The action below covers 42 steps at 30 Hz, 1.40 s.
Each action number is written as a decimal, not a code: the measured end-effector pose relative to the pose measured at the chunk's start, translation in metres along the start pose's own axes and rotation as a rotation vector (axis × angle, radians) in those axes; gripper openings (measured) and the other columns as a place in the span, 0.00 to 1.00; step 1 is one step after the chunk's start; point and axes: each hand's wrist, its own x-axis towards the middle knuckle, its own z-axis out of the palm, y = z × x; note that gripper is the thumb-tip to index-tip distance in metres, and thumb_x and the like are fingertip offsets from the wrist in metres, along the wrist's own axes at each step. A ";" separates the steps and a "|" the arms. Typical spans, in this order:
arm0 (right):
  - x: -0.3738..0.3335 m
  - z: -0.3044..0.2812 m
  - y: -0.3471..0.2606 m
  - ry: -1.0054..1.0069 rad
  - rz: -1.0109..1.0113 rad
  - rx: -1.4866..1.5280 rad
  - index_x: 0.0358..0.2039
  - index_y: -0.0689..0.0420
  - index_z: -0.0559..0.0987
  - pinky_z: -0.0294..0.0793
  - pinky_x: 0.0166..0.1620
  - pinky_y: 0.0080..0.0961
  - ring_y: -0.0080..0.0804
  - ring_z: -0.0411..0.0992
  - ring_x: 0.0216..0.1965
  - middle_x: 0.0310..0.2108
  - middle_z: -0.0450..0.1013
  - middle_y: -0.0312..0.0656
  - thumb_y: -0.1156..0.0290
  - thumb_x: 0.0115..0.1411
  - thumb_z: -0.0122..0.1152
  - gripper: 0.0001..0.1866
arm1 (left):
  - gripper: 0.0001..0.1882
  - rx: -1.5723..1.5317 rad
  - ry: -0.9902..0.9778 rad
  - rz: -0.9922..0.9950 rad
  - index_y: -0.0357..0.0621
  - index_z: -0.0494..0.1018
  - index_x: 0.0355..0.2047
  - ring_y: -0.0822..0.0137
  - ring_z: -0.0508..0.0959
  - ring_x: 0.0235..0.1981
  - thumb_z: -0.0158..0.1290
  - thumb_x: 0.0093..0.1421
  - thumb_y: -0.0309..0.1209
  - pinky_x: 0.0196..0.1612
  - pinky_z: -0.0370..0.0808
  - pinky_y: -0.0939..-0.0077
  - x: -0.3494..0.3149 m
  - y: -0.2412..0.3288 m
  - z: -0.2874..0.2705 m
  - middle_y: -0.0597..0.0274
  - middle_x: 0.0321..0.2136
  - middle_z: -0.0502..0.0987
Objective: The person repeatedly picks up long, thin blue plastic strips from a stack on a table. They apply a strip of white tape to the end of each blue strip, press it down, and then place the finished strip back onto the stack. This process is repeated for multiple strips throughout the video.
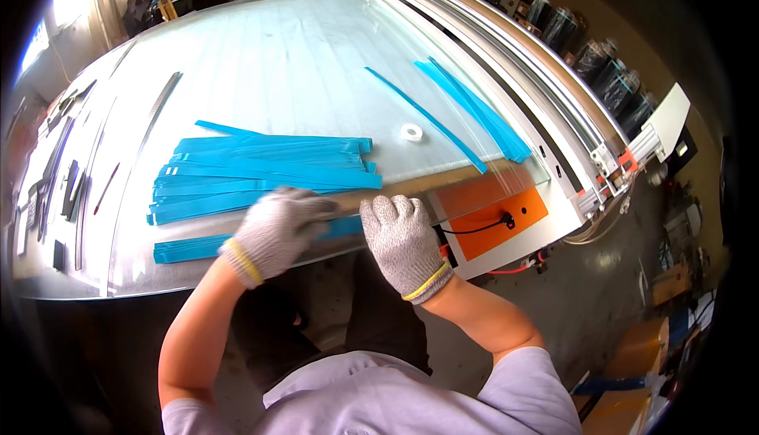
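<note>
Left hand (pixel 277 232) and right hand (pixel 401 237) at the front blue strips (pixel 194 249)

Beyond both spreads the table (pixel 261 63); the blue pile (pixel 261 170) lies just past the left. Left fingers blur, half-bent; right fingers curl; I cannot tell whether either grips. A white roll (pixel 417 136) sits beyond the right.

On the counter (pixel 292 71), a pile of strips (pixel 261 168) lies just beyond the left hand (pixel 277 229); beyond the right hand (pixel 399 241) lies a ring (pixel 411 133), with loose strips (pixel 507 142) farther right.
</note>
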 end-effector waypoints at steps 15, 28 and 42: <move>-0.005 0.004 0.000 0.177 0.177 0.282 0.52 0.63 0.79 0.72 0.45 0.37 0.40 0.72 0.41 0.41 0.73 0.45 0.72 0.51 0.67 0.25 | 0.13 0.007 -0.156 -0.096 0.38 0.79 0.41 0.41 0.81 0.35 0.52 0.66 0.35 0.41 0.78 0.51 0.034 0.023 0.028 0.42 0.34 0.82; -0.044 -0.002 -0.031 0.528 0.779 1.264 0.43 0.63 0.84 0.80 0.47 0.29 0.40 0.82 0.42 0.40 0.82 0.47 0.88 0.54 0.67 0.15 | 0.06 0.095 0.065 0.066 0.42 0.76 0.32 0.41 0.78 0.29 0.60 0.55 0.28 0.33 0.73 0.49 -0.012 0.059 0.020 0.49 0.25 0.77; -0.043 -0.003 -0.051 0.665 0.489 0.795 0.66 0.72 0.65 0.79 0.53 0.45 0.61 0.77 0.50 0.56 0.72 0.67 0.83 0.58 0.62 0.34 | 0.09 0.091 0.183 0.140 0.42 0.77 0.34 0.44 0.79 0.30 0.60 0.52 0.29 0.33 0.75 0.53 -0.013 0.060 0.021 0.51 0.28 0.79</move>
